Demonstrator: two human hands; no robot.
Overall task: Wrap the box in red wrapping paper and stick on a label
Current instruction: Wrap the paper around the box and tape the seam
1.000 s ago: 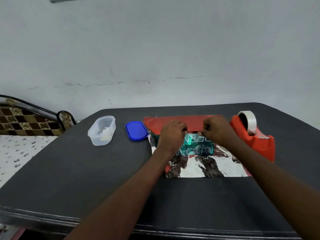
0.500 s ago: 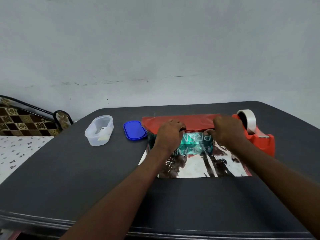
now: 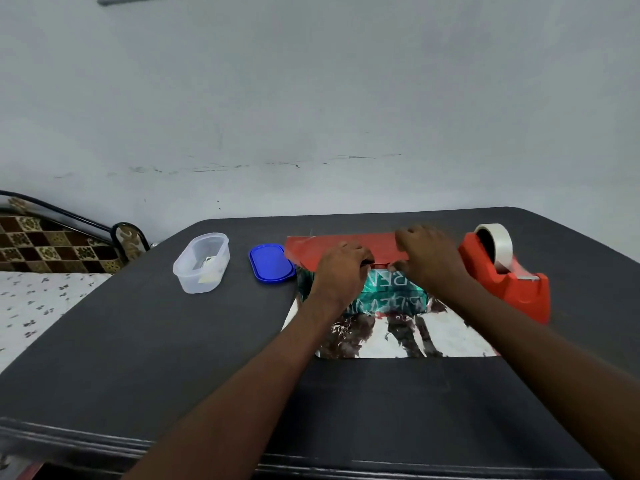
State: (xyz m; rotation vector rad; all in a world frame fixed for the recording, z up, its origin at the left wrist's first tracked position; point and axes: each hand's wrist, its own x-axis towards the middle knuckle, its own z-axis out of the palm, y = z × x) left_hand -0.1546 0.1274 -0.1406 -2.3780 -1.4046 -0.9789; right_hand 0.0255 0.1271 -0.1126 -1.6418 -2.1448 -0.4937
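first fold: your left hand point(image 3: 341, 271) and right hand point(image 3: 427, 258) fingers pinch the red wrapping paper point(image 3: 346, 247) over the box point(image 3: 391, 289); next, tape it.

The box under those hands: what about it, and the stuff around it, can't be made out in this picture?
All in the head view:
- Box: its far edge and part of the top are hidden by the left hand and right hand; the lettering is partly covered.
- Fingertips: curled out of sight, so the grip on the red paper is unclear.
- Tub: the contents are too small to identify.
- Tape dispenser: its near end is motion-blurred.
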